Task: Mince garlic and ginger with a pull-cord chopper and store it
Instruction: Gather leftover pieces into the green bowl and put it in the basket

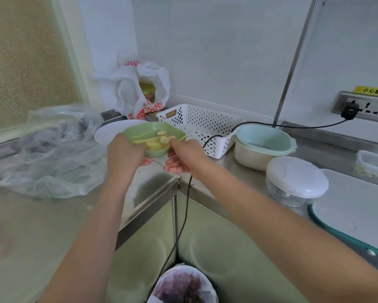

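A light green plate (140, 130) holds garlic cloves (163, 136) and pale yellow ginger strips (152, 143). The plate is lifted above the steel counter corner and tilts toward me. My left hand (123, 157) grips its near left rim. My right hand (184, 157) holds its near right rim, fingers curled underneath. The pull-cord chopper (296, 180), a clear bowl with a white lid on, stands on the counter to the right, apart from both hands.
A white perforated basket (196, 125) and a mint strainer bowl (263, 145) stand behind the plate. A white plate (109, 131), plastic bags (52, 154) lie left. A black cable (184, 215) hangs over the counter edge. A lined bin (183, 285) is below, a white board (358, 206) right.
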The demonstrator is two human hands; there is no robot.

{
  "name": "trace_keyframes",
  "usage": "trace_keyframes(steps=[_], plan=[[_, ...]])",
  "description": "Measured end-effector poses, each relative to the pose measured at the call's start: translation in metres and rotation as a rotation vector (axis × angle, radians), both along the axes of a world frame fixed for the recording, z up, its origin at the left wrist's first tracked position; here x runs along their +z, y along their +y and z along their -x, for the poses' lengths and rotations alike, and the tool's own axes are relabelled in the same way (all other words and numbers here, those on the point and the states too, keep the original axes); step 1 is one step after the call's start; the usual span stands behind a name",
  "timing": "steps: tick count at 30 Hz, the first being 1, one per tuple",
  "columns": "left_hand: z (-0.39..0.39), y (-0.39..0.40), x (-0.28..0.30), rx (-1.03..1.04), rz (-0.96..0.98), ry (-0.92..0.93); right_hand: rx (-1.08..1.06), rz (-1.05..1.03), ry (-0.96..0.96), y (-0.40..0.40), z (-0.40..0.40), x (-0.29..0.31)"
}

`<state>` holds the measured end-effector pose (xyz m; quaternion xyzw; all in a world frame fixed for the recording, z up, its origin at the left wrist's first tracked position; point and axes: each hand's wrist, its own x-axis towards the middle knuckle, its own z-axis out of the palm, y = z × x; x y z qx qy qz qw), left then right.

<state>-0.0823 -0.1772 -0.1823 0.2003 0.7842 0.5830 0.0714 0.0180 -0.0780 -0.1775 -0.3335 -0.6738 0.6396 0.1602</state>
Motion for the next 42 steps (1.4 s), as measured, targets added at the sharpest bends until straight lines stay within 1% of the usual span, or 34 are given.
trace_keyframes(steps=[1, 4, 6, 7, 8, 10, 11, 13, 14, 15, 16, 18, 20, 22, 25, 27, 29, 30, 32, 35, 36, 37, 38, 39, 41, 42], plan=[[0.0, 0.008, 0.012, -0.012, -0.025, -0.006, -0.03, -0.05, 0.028, 0.009, 0.001, 0.01], [0.001, 0.05, 0.044, -0.049, -0.04, 0.059, -0.18, -0.169, 0.054, 0.046, 0.006, 0.042], [0.004, 0.086, 0.052, -0.125, -0.074, 0.0, -0.277, -0.211, 0.005, 0.077, 0.01, 0.06], [0.008, 0.104, 0.053, -0.146, -0.041, -0.005, -0.31, -0.229, -0.034, 0.093, 0.013, 0.067], [0.014, 0.122, 0.051, -0.152, 0.012, 0.027, -0.332, -0.25, -0.074, 0.109, 0.017, 0.071], [0.023, 0.147, 0.045, -0.156, 0.177, 0.149, -0.342, -0.299, -0.164, 0.138, 0.028, 0.07], [0.028, 0.157, 0.041, -0.145, 0.294, 0.243, -0.323, -0.311, -0.215, 0.15, 0.033, 0.065], [0.039, 0.172, 0.026, -0.114, 0.582, 0.397, -0.242, -0.27, -0.303, 0.168, 0.044, 0.051], [0.045, 0.177, 0.018, -0.113, 0.746, 0.438, -0.188, -0.244, -0.342, 0.176, 0.05, 0.043], [0.049, 0.18, 0.011, -0.119, 0.87, 0.442, -0.132, -0.227, -0.389, 0.181, 0.056, 0.034], [0.054, 0.184, 0.004, -0.124, 0.927, 0.434, -0.089, -0.22, -0.438, 0.186, 0.061, 0.027], [0.059, 0.193, -0.008, -0.104, 0.867, 0.414, -0.056, -0.205, -0.485, 0.192, 0.07, 0.016], [0.062, 0.199, -0.016, -0.069, 0.749, 0.414, -0.077, -0.179, -0.474, 0.198, 0.079, 0.005], [0.067, 0.201, -0.031, -0.071, 0.693, 0.413, -0.093, -0.18, -0.47, 0.197, 0.087, -0.004], [0.068, 0.195, -0.067, -0.175, 0.772, 0.449, -0.069, -0.188, -0.419, 0.196, 0.101, -0.019], [0.067, 0.192, -0.084, -0.219, 0.731, 0.477, -0.123, -0.134, -0.362, 0.196, 0.105, -0.02], [0.065, 0.19, -0.085, -0.226, 0.66, 0.455, -0.152, -0.098, -0.306, 0.2, 0.109, -0.017], [0.062, 0.19, -0.083, -0.229, 0.656, 0.437, -0.145, -0.094, -0.302, 0.2, 0.111, -0.017], [0.057, 0.188, -0.079, -0.212, 0.708, 0.414, -0.143, -0.052, -0.338, 0.2, 0.109, -0.016], [0.064, 0.195, -0.071, -0.245, 0.784, 0.347, -0.147, -0.064, -0.391, 0.196, 0.109, -0.019], [0.066, 0.197, -0.065, -0.282, 0.8, 0.36, -0.175, -0.11, -0.381, 0.195, 0.109, -0.022], [0.067, 0.198, -0.056, -0.309, 0.804, 0.384, -0.214, -0.199, -0.356, 0.194, 0.109, -0.024], [0.071, 0.2, -0.05, -0.322, 0.774, 0.4, -0.248, -0.322, -0.326, 0.195, 0.109, -0.026], [0.071, 0.202, -0.045, -0.324, 0.791, 0.415, -0.261, -0.452, -0.279, 0.197, 0.108, -0.026], [0.076, 0.206, -0.041, -0.342, 0.879, 0.447, -0.211, -0.628, -0.175, 0.199, 0.106, -0.026], [0.077, 0.207, -0.036, -0.358, 0.89, 0.47, -0.167, -0.69, -0.157, 0.2, 0.104, -0.024]])
